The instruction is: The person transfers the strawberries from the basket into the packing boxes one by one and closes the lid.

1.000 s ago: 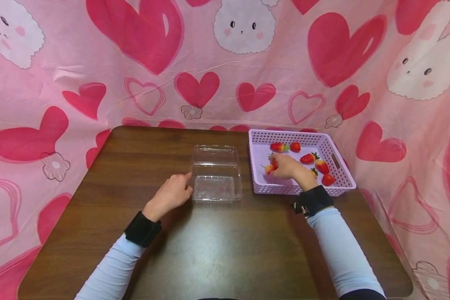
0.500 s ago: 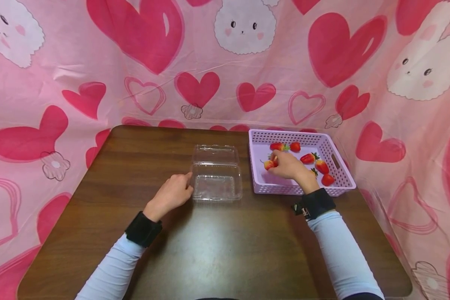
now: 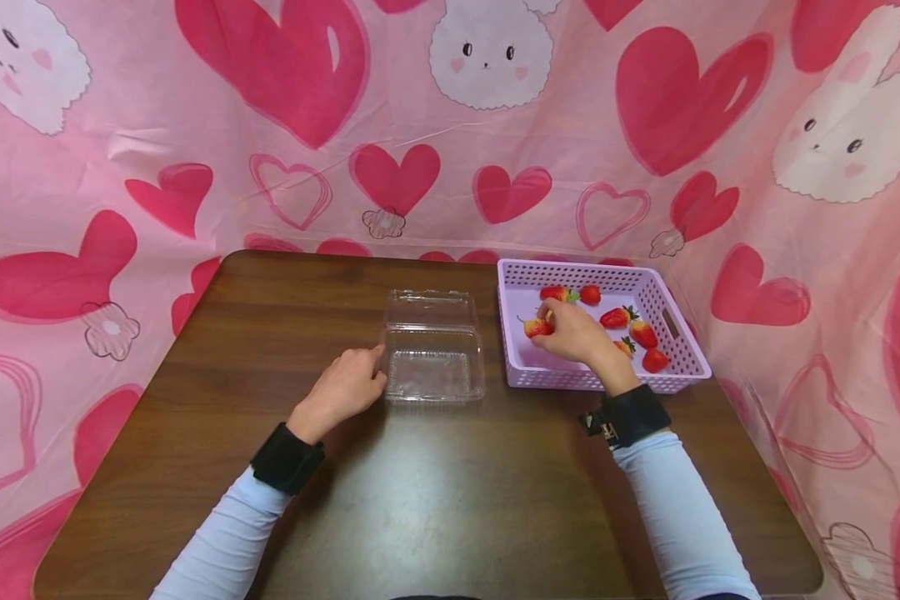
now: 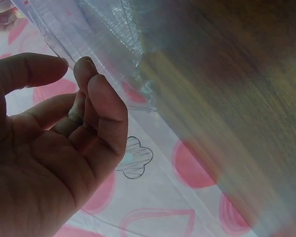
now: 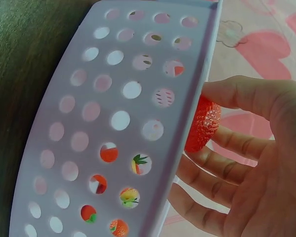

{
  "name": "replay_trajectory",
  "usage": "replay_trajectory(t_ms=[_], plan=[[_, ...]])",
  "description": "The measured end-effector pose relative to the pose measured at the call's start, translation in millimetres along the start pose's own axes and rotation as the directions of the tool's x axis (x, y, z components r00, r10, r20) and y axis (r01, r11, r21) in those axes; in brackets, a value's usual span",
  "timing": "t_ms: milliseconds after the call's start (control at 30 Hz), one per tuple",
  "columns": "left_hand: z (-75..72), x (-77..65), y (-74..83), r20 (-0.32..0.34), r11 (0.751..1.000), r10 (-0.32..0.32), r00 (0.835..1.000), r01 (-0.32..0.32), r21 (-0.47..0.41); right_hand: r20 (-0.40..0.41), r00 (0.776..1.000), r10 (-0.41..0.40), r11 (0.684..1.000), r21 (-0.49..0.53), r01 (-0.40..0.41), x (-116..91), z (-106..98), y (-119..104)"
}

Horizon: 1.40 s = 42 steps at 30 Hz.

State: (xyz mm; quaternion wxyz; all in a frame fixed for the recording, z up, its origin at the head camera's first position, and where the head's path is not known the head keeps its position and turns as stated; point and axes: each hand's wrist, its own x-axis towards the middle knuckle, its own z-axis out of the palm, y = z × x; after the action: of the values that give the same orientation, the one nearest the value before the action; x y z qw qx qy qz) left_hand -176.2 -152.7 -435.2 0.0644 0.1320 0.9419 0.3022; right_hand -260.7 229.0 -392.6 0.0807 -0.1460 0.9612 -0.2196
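A clear plastic clamshell container [image 3: 427, 362] lies with its lid folded back on the table. At its left edge is my left hand [image 3: 342, 385]; in the left wrist view the thumb and bent fingers [image 4: 106, 98] pinch the container's rim [image 4: 64, 47]. My right hand [image 3: 576, 333] holds a red strawberry [image 3: 536, 327] with a thin stem, over the lilac perforated basket [image 3: 521, 379]. From the right wrist, the strawberry [image 5: 204, 123] shows between thumb and fingers just above the basket's rim, partly hidden by the basket wall.
Several more strawberries [image 3: 643, 334] lie in the basket, mostly along its back and right side. The brown wooden table [image 3: 420, 500] meets a pink heart-patterned cloth [image 3: 330, 83] at the back and sides.
My right hand has lifted slightly, and the strawberry in it has risen a little and turned. The left hand and the container have stayed in place.
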Motion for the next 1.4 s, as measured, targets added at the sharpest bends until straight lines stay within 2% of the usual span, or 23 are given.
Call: replay_trajectory(t_ms=[367, 567, 833, 1167, 1400], plan=[[0.1, 0.2, -0.8, 0.005, 1.000, -0.004, 1.000, 0.004, -0.003, -0.057, 0.996, -0.063, 0.996, 0.053, 0.066, -1, 3, -10], [1.4, 0.0, -0.8, 0.006, 1.000, -0.011, 1.000, 0.011, -0.009, -0.074, 0.993, -0.090, 0.995, 0.047, 0.093, -1, 7, -21], [2.4, -1.7, 0.1, 0.006, 1.000, -0.013, 1.000, 0.013, -0.013, -0.058, 0.993, -0.103, 0.992, 0.073, 0.107, -3, 11, -32], [0.2, -0.7, 1.3, 0.013, 1.000, -0.015, 1.000, 0.015, -0.014, -0.034, 0.994, -0.104, 0.993, 0.058, 0.106, 0, 17, -43], [0.2, -1.3, 2.1, 0.015, 1.000, -0.012, 1.000, 0.012, -0.017, -0.031, 0.990, -0.136, 0.990, 0.043, 0.138, 3, 21, -52]])
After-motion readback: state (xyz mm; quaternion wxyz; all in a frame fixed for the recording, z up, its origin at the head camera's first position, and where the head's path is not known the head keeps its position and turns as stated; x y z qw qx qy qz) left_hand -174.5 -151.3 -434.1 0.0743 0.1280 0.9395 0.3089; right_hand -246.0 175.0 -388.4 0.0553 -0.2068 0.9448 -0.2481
